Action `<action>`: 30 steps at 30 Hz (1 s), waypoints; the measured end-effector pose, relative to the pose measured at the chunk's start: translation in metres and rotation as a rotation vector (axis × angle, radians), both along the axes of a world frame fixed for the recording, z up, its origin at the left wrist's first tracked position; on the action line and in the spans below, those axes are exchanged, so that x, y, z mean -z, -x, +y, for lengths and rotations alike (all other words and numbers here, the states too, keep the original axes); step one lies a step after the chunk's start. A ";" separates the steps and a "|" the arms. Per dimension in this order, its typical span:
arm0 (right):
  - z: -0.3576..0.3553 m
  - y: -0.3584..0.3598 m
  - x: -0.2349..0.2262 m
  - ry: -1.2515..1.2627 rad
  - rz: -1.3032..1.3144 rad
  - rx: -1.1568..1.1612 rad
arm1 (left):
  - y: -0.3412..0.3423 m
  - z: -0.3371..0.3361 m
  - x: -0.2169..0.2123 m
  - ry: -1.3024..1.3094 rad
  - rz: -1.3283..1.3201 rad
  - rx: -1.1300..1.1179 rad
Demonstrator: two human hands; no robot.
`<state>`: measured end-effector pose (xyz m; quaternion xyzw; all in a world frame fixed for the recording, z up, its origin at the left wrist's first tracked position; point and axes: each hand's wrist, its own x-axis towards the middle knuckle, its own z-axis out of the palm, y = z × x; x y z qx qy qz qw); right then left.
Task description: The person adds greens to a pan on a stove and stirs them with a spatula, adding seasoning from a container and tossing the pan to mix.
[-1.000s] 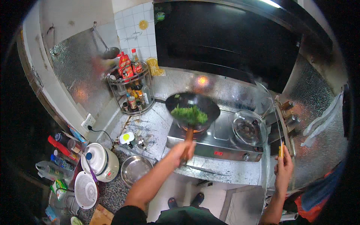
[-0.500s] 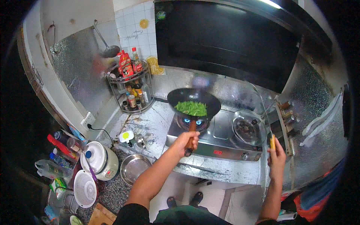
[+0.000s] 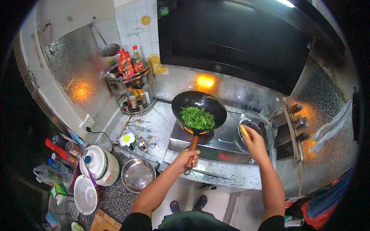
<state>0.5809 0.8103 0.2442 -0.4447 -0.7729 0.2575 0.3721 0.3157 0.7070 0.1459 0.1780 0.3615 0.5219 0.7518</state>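
My left hand (image 3: 188, 159) is closed around the brown wooden handle of a black wok (image 3: 217, 106). Chopped green leafy vegetables (image 3: 197, 117) lie inside it, toward the near side. The wok is over the left burner of a steel gas stove (image 3: 231, 125), where an orange glow shows beneath the rim. Above the stove's right side, my right hand (image 3: 254, 141) grips a yellow-handled utensil (image 3: 244, 131); its far end cannot be made out here. Behind that hand, a round glass lid (image 3: 268, 129) lies over the right part of the stove.
A two-tier rack (image 3: 131, 79) with bottles stands in the back left corner. At left are a white rice cooker (image 3: 113, 166), a steel bowl (image 3: 131, 184), a white colander (image 3: 82, 199) and a cutting board (image 3: 103, 222). A knife rack (image 3: 295, 134) is at right. The black range hood (image 3: 231, 42) overhangs the stove.
My right hand has moved left with the utensil, from beside the knife rack to above the stove. The wok's handle has come nearer to me. Blue flames have given way to orange light.
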 end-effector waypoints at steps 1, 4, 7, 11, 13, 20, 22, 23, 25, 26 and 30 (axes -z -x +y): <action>0.004 0.025 -0.007 0.101 -0.102 0.041 | -0.002 0.004 0.005 0.005 0.018 -0.012; 0.032 0.050 0.030 -0.025 -0.461 -0.018 | -0.001 0.016 0.025 -0.004 -0.045 0.009; 0.008 0.042 -0.001 -0.003 -0.655 -0.065 | -0.001 0.013 0.037 -0.008 -0.023 -0.026; 0.036 0.055 0.034 -0.047 -0.670 -0.001 | -0.014 0.023 0.049 0.024 -0.027 -0.002; 0.048 0.061 0.057 -0.120 -0.705 -0.069 | -0.007 0.024 0.044 0.022 -0.030 -0.038; 0.082 0.070 0.075 0.021 -0.316 -0.018 | -0.013 0.029 0.050 0.076 -0.026 -0.007; 0.071 0.076 0.070 0.020 -0.375 -0.080 | -0.006 0.028 0.051 0.078 -0.019 -0.019; 0.051 0.073 0.041 0.025 -0.472 -0.127 | -0.003 0.025 0.053 0.083 -0.021 -0.034; 0.018 0.045 -0.008 -0.085 -0.658 -0.169 | 0.002 0.021 0.049 0.093 0.007 -0.054; 0.022 0.035 -0.005 -0.095 -0.677 -0.126 | 0.001 0.020 0.046 0.099 0.020 -0.052; 0.049 0.036 0.044 -0.133 -0.670 0.011 | -0.004 0.024 0.053 0.048 0.048 -0.033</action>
